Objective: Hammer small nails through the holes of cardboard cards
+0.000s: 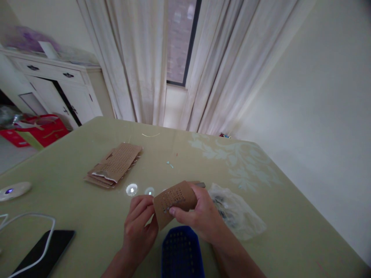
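My right hand point(203, 218) grips a brown cardboard card point(174, 200) punched with rows of small holes, thumb pressed on its face. My left hand point(139, 227) pinches the card's lower left edge with curled fingers. The card is held just above the table, over a blue perforated basket point(181, 253) at the near edge. A stack of similar punched cards point(116, 166) lies further back to the left.
A clear plastic bag point(236, 212) with small dark pieces lies right of my hands. A black phone point(43, 253) with a white cable point(29, 220) and a white round device point(14, 190) sit at the left. White cabinet and red boxes stand beyond the green table point(275, 200).
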Demonstrator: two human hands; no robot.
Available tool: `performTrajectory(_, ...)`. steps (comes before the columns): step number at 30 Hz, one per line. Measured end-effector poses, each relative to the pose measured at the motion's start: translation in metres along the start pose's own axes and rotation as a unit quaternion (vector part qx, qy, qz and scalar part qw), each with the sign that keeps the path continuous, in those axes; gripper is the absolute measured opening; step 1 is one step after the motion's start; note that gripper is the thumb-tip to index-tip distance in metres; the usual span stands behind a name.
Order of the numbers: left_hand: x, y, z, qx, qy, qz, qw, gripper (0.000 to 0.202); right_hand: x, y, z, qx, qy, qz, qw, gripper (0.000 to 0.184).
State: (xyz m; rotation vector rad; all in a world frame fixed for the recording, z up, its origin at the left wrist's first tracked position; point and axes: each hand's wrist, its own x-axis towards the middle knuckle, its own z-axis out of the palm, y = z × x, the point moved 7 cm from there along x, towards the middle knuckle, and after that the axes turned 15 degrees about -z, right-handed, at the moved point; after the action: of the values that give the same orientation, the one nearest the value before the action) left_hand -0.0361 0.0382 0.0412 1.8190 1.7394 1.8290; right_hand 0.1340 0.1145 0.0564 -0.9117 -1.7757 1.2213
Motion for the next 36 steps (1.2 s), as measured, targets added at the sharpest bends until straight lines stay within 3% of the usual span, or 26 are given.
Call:
performTrajectory(5,-0.004,0.002,-0.001,0.011,0.023,0.028,0.999,0.029,0.0,-0.004,0.003,-0.047,-0.011,-0.022,0.999,0.028)
performTrajectory(9,-0.004,-0.009,0.008,0.021,-0.019,-0.056,0.998,0.023,0.006,-0.002,-0.003,-0.031,0.003,-0.026,0.999,0.028)
performTrajectory(12,-0.001,-0.016,0.007,0.021,-0.024,-0.123,0.992,0.038,0.01,-0.002,-0.013,-0.072,0.026,-0.029,0.997,0.029)
performTrajectory(18,0.001,0.001,0.004,0.005,-0.018,-0.009,1.0,0.023,0.005,-0.009,-0.011,-0.171,0.022,-0.044,0.984,0.026)
performTrajectory(24,-0.014,0.021,-0.01,-0.002,0.035,0.065,0.997,0.02,0.007,-0.004,0.0,-0.286,-0.009,-0.046,0.957,0.017)
performTrajectory(27,-0.016,0.023,-0.013,-0.06,0.016,0.065,0.996,0.021,0.012,0.002,-0.007,-0.289,0.004,-0.041,0.957,0.02)
performTrajectory(29,-0.006,-0.001,-0.008,-0.07,-0.011,-0.039,0.997,0.015,0.014,0.003,-0.015,-0.25,0.032,-0.044,0.967,0.024)
performTrajectory(30,-0.001,-0.023,-0.003,-0.039,-0.027,-0.129,0.99,0.012,0.015,0.004,-0.02,-0.223,0.048,-0.048,0.972,0.026)
performTrajectory(32,0.002,-0.073,0.01,0.052,-0.089,-0.31,0.945,0.023,0.015,0.005,-0.026,-0.152,0.065,-0.049,0.985,0.027)
performTrajectory(33,0.001,-0.093,0.017,0.09,-0.141,-0.361,0.918,0.03,0.015,0.007,-0.026,-0.108,0.06,-0.044,0.991,0.027)
performTrajectory(36,0.001,-0.126,0.023,0.143,-0.174,-0.385,0.895,0.033,0.013,0.013,-0.024,-0.002,0.046,-0.014,0.999,0.03)
